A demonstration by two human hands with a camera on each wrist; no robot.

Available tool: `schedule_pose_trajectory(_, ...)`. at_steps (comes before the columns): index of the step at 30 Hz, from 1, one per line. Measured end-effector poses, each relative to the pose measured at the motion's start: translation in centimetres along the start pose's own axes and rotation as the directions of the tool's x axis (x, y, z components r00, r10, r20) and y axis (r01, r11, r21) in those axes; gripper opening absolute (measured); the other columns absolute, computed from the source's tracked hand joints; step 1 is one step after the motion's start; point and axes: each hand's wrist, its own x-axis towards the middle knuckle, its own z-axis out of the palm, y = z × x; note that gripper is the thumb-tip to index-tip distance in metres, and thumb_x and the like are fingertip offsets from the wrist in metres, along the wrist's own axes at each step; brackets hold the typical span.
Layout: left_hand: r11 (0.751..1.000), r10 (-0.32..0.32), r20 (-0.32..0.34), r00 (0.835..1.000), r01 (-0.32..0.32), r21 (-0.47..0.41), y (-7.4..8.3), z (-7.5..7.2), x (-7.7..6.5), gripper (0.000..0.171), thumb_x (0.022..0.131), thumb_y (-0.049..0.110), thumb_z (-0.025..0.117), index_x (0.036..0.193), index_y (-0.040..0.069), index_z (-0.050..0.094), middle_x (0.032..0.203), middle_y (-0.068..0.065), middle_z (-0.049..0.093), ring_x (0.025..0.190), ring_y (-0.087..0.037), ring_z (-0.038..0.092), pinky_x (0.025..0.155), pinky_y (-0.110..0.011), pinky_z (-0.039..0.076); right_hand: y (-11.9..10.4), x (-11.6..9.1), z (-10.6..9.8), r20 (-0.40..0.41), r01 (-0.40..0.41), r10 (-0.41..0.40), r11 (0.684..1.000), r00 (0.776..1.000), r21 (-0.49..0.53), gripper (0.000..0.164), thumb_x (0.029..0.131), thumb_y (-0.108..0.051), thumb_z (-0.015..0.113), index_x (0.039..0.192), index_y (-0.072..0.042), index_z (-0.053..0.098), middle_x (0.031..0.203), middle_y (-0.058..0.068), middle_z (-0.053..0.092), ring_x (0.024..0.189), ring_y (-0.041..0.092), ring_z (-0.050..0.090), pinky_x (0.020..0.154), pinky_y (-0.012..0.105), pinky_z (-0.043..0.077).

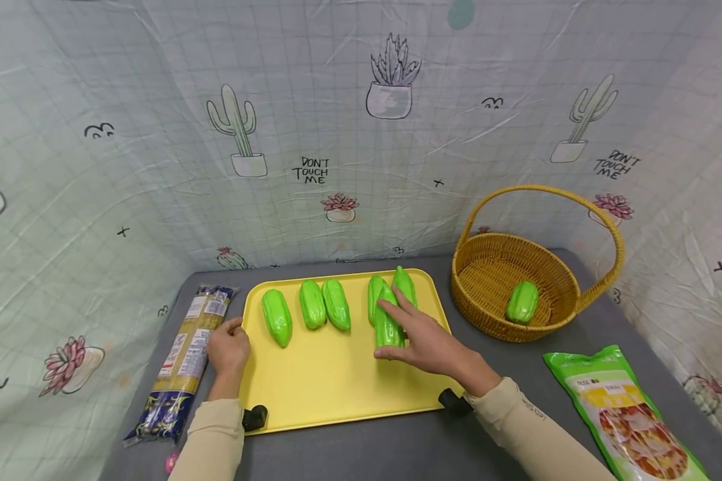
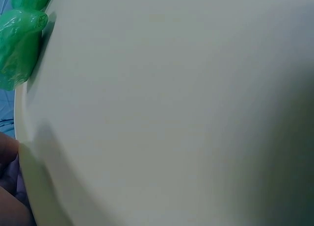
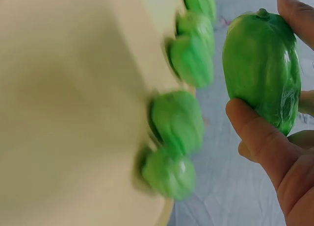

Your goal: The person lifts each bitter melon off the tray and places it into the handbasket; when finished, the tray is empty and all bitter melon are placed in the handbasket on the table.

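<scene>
My right hand point(image 1: 427, 341) holds a green ridged fruit point(image 1: 388, 321) between thumb and fingers over the right part of a yellow tray point(image 1: 313, 387). In the right wrist view, the held fruit point(image 3: 262, 69) is raised, its stem end up, with fingertips at both ends. Two more such fruits lie behind it, partly covered; one is the fruit point(image 1: 404, 284) at the tray's back right. A pair of fruits point(image 1: 312, 304) and a single fruit point(image 1: 277, 317) lie farther left. My left hand point(image 1: 228, 349) grips the tray's left rim with curled fingers.
A wicker basket point(image 1: 466, 304) with a tall handle stands right of the tray, one green fruit point(image 1: 522, 302) inside. The green food bag point(image 1: 632, 414) lies at front right. Left of the tray lies a long pasta packet point(image 1: 183, 361). A patterned cloth point(image 1: 349, 133) hangs behind the grey table.
</scene>
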Motion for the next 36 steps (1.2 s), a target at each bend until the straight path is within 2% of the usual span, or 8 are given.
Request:
schedule_pose_trajectory(6,1.0,-0.006,0.015,1.0,0.006,-0.006,0.0,0.0,0.0,0.04,0.103,0.007,0.039,0.132,-0.005,0.064,0.133,-0.031,0.06,0.119,-0.049,0.056,0.097,-0.058,0.047,1.6,-0.7,-2.6,-0.075,-0.046,0.044,0.999,0.996,-0.025,0.093,0.088,-0.052,0.075,0.162,-0.017,0.032,0.173,0.018,0.005,0.143,0.044,0.046,0.102,0.053,0.054)
schedule_pose_trajectory(11,1.0,-0.003,0.017,1.0,0.003,-0.004,0.0,-0.1,0.1,0.04,0.103,0.007,0.039,0.132,-0.005,0.064,0.132,-0.031,0.061,0.119,-0.05,0.056,0.097,-0.058,0.047,2.9,-1.3,-4.8,-0.134,-0.087,0.081,0.996,0.988,-0.035,0.093,0.088,-0.048,0.076,0.162,-0.014,0.031,0.172,0.02,0.006,0.151,0.05,0.03,0.11,0.065,0.042)
schedule_pose_trajectory(14,1.0,0.008,0.007,1.0,-0.008,0.006,0.0,-0.1,0.2,0.039,0.103,0.006,0.04,0.13,-0.005,0.065,0.129,-0.031,0.062,0.118,-0.049,0.057,0.098,-0.058,0.047,3.5,-1.5,-6.2,-0.163,-0.105,0.098,0.994,0.982,-0.036,0.093,0.089,-0.048,0.076,0.162,-0.013,0.029,0.172,0.021,0.005,0.152,0.051,0.026,0.111,0.068,0.039)
schedule_pose_trajectory(17,1.0,0.01,-0.001,1.0,-0.01,0.014,0.0,0.0,0.2,0.038,0.102,0.006,0.041,0.129,-0.005,0.065,0.127,-0.031,0.063,0.116,-0.048,0.058,0.097,-0.058,0.047,4.3,-1.8,-7.6,-0.187,-0.13,0.121,0.991,0.975,-0.036,0.094,0.09,-0.048,0.075,0.163,-0.013,0.027,0.172,0.022,0.003,0.151,0.053,0.026,0.111,0.068,0.038)
schedule_pose_trajectory(23,1.0,0.009,-0.009,1.0,-0.009,0.022,0.1,0.0,0.1,0.038,0.101,0.005,0.042,0.128,-0.005,0.066,0.123,-0.031,0.065,0.113,-0.047,0.059,0.095,-0.058,0.047,6.3,-2.7,-10.0,-0.198,-0.206,0.207,0.978,0.958,0.026,0.093,0.094,-0.048,0.07,0.164,-0.011,0.021,0.172,0.021,-0.002,0.149,0.055,0.028,0.106,0.066,0.045)
schedule_pose_trajectory(30,1.0,0.01,-0.02,1.0,-0.009,0.026,0.1,-0.1,0.2,0.038,0.101,0.005,0.041,0.127,-0.005,0.067,0.123,-0.031,0.065,0.113,-0.047,0.059,0.096,-0.057,0.047,9.5,-3.5,-11.3,-0.199,-0.288,0.297,0.955,0.934,0.073,0.092,0.097,-0.048,0.067,0.164,-0.009,0.019,0.17,0.026,-0.001,0.146,0.058,0.028,0.106,0.067,0.043)
schedule_pose_trajectory(36,1.0,0.004,-0.014,1.0,-0.004,0.027,0.2,-0.2,0.1,0.039,0.101,0.005,0.041,0.128,-0.006,0.066,0.126,-0.032,0.064,0.117,-0.049,0.058,0.098,-0.059,0.046,12.0,-4.0,-11.2,-0.172,-0.359,0.367,0.93,0.914,0.077,0.093,0.098,-0.053,0.062,0.165,-0.01,0.015,0.17,0.027,-0.003,0.14,0.058,0.037,0.097,0.062,0.047)
